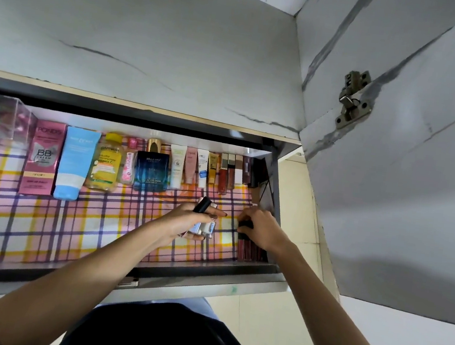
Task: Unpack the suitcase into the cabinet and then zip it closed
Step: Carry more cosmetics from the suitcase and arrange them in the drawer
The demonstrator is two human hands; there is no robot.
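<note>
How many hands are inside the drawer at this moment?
2. The left hand holds small cosmetics; the right hand, beside it, grips a dark tube at the right end of the drawer.

A single wide-angle camera worn on the person's head looks forward and steeply down into an open drawer (74,239), close enough that both forearms run up from the bottom edge. The left hand (191,222), gripping small containers (204,228), and the right hand (259,228), pinching a dark tube (245,226), sit just right of centre, near the drawer's right edge. The cabinet door (402,208) fills the right side, and the person's dark shirt (160,333) fills the bottom.
</note>
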